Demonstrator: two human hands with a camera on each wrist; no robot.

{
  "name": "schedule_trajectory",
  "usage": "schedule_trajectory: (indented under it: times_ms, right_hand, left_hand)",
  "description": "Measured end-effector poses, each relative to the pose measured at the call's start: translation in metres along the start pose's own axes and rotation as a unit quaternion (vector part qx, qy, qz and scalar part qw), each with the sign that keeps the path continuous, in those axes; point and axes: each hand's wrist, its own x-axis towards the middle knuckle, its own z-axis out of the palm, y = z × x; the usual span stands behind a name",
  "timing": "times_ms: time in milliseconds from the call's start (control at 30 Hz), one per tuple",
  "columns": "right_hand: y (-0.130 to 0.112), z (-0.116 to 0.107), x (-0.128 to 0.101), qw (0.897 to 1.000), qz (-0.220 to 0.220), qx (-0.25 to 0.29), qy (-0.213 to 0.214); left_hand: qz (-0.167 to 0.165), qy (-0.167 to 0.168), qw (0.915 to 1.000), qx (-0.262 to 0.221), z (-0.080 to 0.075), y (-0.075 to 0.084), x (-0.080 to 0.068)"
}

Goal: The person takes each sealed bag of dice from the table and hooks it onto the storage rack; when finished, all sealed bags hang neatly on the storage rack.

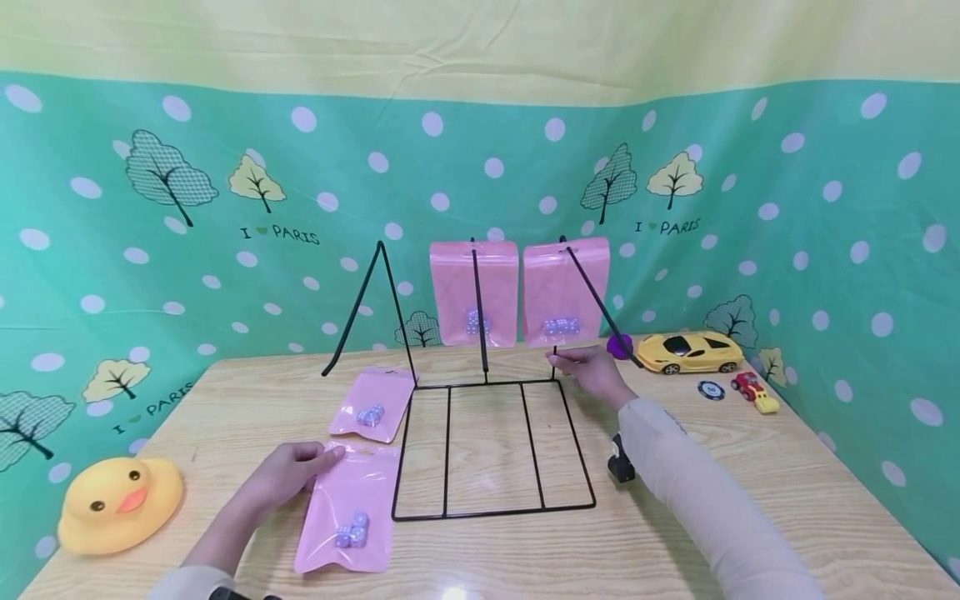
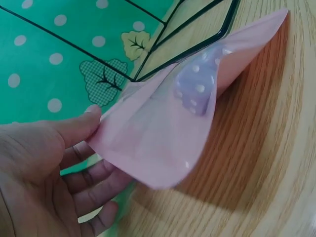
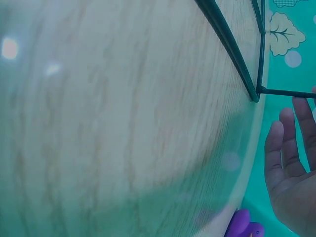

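Note:
My left hand (image 1: pixel 291 472) (image 2: pixel 59 163) pinches the top corner of a pink pouch (image 1: pixel 352 500) (image 2: pixel 163 133) and lifts that corner off the table, thumb on top and fingers beneath. Pale purple dice (image 2: pixel 195 89) show inside it. A second pink pouch (image 1: pixel 371 404) lies flat just beyond. A black wire rack (image 1: pixel 447 450) (image 2: pixel 187 49) (image 3: pixel 226 44) stands mid-table, with two more pouches (image 1: pixel 474 292) (image 1: pixel 564 292) hanging at its back. My right hand (image 1: pixel 596 371) (image 3: pixel 291 168) hovers by the rack's rear right corner with its fingers straight, holding nothing.
A yellow rubber duck (image 1: pixel 120 504) sits at the table's near left corner. At the far right are a yellow toy car (image 1: pixel 690 352), a poker chip (image 1: pixel 710 390), a small red and yellow toy (image 1: pixel 755 392) and a purple object (image 1: pixel 619 346) (image 3: pixel 244 227). Green dotted cloth walls surround the table.

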Motion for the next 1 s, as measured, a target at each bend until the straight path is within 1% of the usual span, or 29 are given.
schedule_trajectory:
  times_ms: [67,267,367,500,600,667,733,833,933,1000]
  right_hand:
    - [0.000,0.000,0.000,1.000,0.001,0.005,-0.002]
    - [0.002,0.000,0.001,1.000,0.003,0.007,-0.002]
    - [0.003,0.000,0.001,1.000,0.006,0.004,-0.003]
    - [0.004,-0.001,0.001,1.000,0.011,0.008,-0.001]
    - [0.004,-0.001,0.000,1.000,0.004,0.012,0.000]
    - [0.004,-0.001,0.000,1.000,-0.001,0.013,0.002]
    - [0.004,0.000,0.000,1.000,-0.007,0.010,0.002]
    - [0.004,0.000,0.000,1.000,-0.007,0.006,0.005]
    - [0.004,0.001,0.000,1.000,-0.006,0.005,0.004]
    - [0.004,0.000,0.000,1.000,-0.008,0.007,0.001]
  left_hand:
    - [0.007,-0.005,0.9999,-0.007,0.000,0.002,-0.001]
    - [0.029,-0.004,0.9995,-0.012,-0.002,0.007,-0.003]
    - [0.045,-0.004,0.9990,-0.003,-0.004,0.010,-0.006]
    - [0.053,-0.004,0.9985,0.017,-0.008,0.019,-0.014]
    - [0.051,-0.004,0.9982,0.031,-0.010,0.026,-0.019]
    - [0.059,-0.009,0.9975,0.037,-0.013,0.030,-0.023]
    - [0.069,-0.013,0.9966,0.043,-0.015,0.035,-0.027]
    - [0.099,-0.023,0.9940,0.041,-0.018,0.043,-0.033]
    - [0.124,-0.024,0.9912,0.038,-0.022,0.054,-0.039]
    - [0.140,-0.018,0.9892,0.038,-0.023,0.060,-0.044]
